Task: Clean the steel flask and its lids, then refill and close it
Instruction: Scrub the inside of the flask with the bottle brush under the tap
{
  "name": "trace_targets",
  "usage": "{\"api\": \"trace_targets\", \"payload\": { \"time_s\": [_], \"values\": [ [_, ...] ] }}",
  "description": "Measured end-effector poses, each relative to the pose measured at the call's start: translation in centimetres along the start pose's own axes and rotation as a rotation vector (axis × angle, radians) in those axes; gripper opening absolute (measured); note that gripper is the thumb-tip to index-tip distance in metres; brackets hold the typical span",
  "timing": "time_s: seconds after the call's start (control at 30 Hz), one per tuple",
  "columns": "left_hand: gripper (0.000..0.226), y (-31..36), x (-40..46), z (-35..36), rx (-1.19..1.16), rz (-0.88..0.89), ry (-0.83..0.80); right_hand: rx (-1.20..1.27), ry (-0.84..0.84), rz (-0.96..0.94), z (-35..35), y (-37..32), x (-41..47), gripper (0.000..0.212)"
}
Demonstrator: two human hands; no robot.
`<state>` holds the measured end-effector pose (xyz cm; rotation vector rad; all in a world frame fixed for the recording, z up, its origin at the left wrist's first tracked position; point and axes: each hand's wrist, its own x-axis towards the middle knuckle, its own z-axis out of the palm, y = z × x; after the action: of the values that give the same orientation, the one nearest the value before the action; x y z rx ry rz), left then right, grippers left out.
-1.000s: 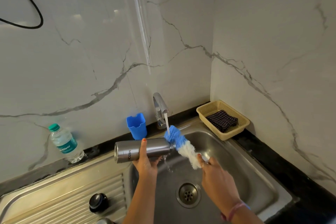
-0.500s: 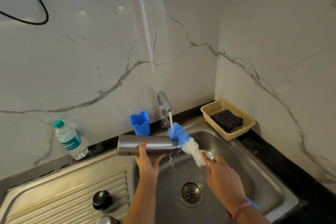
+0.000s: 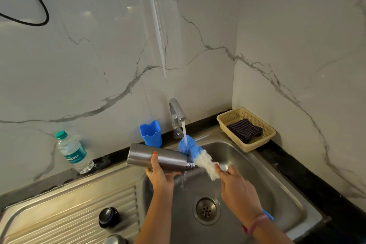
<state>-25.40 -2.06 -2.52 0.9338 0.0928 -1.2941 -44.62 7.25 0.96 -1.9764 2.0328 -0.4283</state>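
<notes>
Head view. The steel flask [image 3: 158, 157], a brushed-metal cylinder, lies nearly level above the left rim of the sink [image 3: 277, 190], its open threaded mouth pointing right. The left hand [image 3: 160, 172] cradles it from below, with the thumb curled over the near side of the body and the fingers wrapped underneath.

The right hand [image 3: 235, 186] grips the handle of a bottle brush [image 3: 198, 156]. Its fluffy head is blue at the tip and white nearer the hand. The blue end sits at the flask mouth, directly under a thin stream of water falling from the chrome tap [image 3: 176, 114]. Water splashes down below the mouth toward the round perforated drain [image 3: 206, 211]. A pink band circles the right wrist.

The sink is a stainless basin with a ribbed draining board [image 3: 69, 216] to its left. On the board stands a dark round lid [image 3: 108, 216]. A second rounded metal lid [image 3: 114, 240] is cut off at the lower frame edge.

Behind the flask, against the wall, stands a blue plastic holder [image 3: 151, 133] with a notched rim. Further left, a clear plastic water bottle [image 3: 73, 152] with a green cap and teal label leans on the dark desk [image 3: 297, 170] edge.

In the right corner sits a beige perforated plastic basket [image 3: 263, 140] holding a folded dark checked cloth [image 3: 245, 129].

The walls are glossy white marble-patterned panels with grey veins. A black cable [image 3: 39, 2] loops at upper left.
</notes>
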Motion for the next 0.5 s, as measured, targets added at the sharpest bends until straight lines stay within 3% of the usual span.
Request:
{"api": "trace_targets", "payload": {
  "time_s": [0.13, 0.3, 0.5],
  "values": [
    [0.072, -0.4, 0.1, 0.3, -0.004, -0.023, -0.004, 0.003, -0.001, -0.001, 0.1, -0.1, 0.1, 0.053],
    [0.085, 0.1, 0.3, 0.5, -0.055, -0.008, 0.041, 0.063, 0.030, -0.011, 0.1, -0.1, -2.3, 0.055],
    [0.082, -0.4, -0.5, 0.7, -0.047, 0.000, -0.018, 0.052, 0.011, 0.004, 0.3, -1.2, -0.2, 0.055]
  ]
}}
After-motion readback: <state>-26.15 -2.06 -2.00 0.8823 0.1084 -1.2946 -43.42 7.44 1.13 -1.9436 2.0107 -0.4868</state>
